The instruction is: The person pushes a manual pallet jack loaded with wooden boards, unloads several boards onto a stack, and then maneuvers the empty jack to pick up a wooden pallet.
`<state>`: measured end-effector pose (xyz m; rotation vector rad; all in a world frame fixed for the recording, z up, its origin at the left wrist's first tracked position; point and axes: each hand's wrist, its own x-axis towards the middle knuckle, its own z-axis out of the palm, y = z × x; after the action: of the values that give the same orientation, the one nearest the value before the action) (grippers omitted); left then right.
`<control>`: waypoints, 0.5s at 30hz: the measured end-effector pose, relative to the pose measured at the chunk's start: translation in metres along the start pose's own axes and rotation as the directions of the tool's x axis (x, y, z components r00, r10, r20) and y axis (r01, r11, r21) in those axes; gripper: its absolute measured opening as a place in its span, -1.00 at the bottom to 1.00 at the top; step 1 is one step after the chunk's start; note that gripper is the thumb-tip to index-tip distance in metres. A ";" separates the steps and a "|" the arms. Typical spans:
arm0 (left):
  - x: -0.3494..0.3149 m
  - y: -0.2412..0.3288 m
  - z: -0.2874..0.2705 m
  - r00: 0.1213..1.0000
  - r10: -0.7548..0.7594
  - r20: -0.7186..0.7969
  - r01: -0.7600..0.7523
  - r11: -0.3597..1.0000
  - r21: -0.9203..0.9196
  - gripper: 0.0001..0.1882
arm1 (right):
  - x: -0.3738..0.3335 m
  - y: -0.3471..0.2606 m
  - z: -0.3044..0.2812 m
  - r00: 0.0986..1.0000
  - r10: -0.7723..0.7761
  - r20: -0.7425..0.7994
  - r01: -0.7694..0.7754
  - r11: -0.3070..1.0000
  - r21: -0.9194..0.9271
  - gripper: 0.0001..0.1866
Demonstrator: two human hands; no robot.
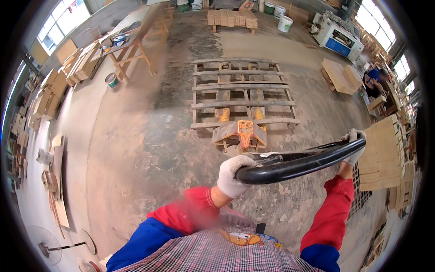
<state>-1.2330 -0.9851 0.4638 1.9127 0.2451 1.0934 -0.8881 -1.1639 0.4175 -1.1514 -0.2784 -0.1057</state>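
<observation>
You're gripping the black looped steel handle (301, 164) of the orange pallet jack (245, 131) w/ both gloved hands: left hand (233, 174) wrapped tight round the near end, right hand (354, 144) closed round the far end, prob. spread for steering leverage. Just ahead of your hands, the jack's forks are sitting under the empty weathered wooden pallet (242, 93) on the dusty concrete floor (136, 149). Stacked pale wood boards (385, 154) are standing right beside your right hand.

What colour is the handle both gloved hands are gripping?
Black; the looped handle shows best in the head view.
</observation>
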 end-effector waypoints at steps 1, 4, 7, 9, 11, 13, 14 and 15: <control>0.004 -0.001 -0.004 1.000 -0.017 -0.002 0.017 0.999 0.029 -0.77 | 0.002 0.000 0.004 1.000 -0.022 0.003 0.022 1.000 -0.009 -0.87; 0.016 -0.010 -0.015 1.000 -0.023 0.020 0.022 0.999 0.049 -0.80 | 0.000 0.004 0.012 0.999 -0.053 -0.005 0.053 0.998 -0.030 -0.88; 0.029 -0.016 -0.025 0.998 0.001 0.063 -0.003 0.999 0.041 -0.80 | -0.006 -0.002 0.021 0.998 -0.060 -0.008 0.059 0.996 -0.065 -0.90; 0.036 -0.015 -0.029 0.994 0.034 0.104 -0.033 0.999 -0.010 -0.83 | -0.001 0.002 0.008 0.990 -0.137 0.042 0.142 0.977 -0.161 -0.92; 0.043 -0.012 -0.032 0.980 0.073 0.186 -0.063 0.996 -0.063 -0.85 | -0.007 0.003 0.010 0.979 -0.200 0.042 0.205 0.966 -0.159 -0.93; 0.046 -0.016 -0.035 0.964 0.107 0.244 -0.097 0.994 -0.052 -0.84 | -0.019 -0.009 0.023 0.986 -0.161 -0.038 0.149 0.963 -0.223 -0.92; 0.048 -0.017 -0.038 0.956 0.130 0.264 -0.122 0.991 -0.047 -0.84 | -0.020 -0.008 0.023 0.986 -0.164 -0.036 0.152 0.964 -0.217 -0.92; 0.052 -0.018 -0.040 0.953 0.100 0.286 -0.091 0.995 -0.046 -0.84 | -0.021 -0.009 0.025 0.987 -0.158 -0.041 0.146 0.966 -0.215 -0.92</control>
<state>-1.2287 -0.9222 0.4890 2.0425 -0.0284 0.8595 -0.9139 -1.1461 0.4288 -1.3348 -0.3096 -0.3097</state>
